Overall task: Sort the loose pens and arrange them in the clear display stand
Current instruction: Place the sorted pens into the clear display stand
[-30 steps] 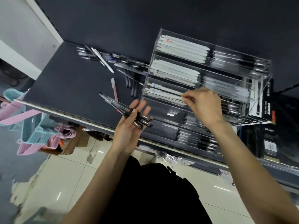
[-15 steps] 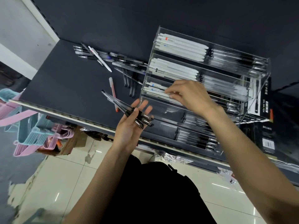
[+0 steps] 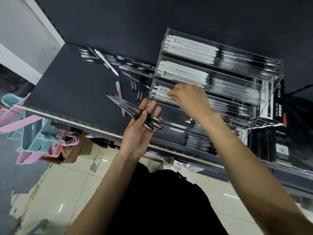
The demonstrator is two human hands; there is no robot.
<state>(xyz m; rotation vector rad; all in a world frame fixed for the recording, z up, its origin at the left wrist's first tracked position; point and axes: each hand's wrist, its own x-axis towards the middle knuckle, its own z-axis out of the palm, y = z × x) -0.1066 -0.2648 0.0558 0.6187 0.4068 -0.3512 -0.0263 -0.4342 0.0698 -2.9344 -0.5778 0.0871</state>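
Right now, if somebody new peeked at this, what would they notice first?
Probably the clear display stand on the dark shelf, its tiers packed with white and black pens. Next, the left hand in the middle, holding a bundle of clear pens across its palm, while the right hand reaches into a lower tier of the stand. Left of the stand lies a scatter of loose pens.

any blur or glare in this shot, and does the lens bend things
Head view: the right hand and forearm are motion-blurred at the clear display stand; the left hand and its pens look sharper; ceiling lights glare off the floor tiles; the wide lens tilts the shelf edge.
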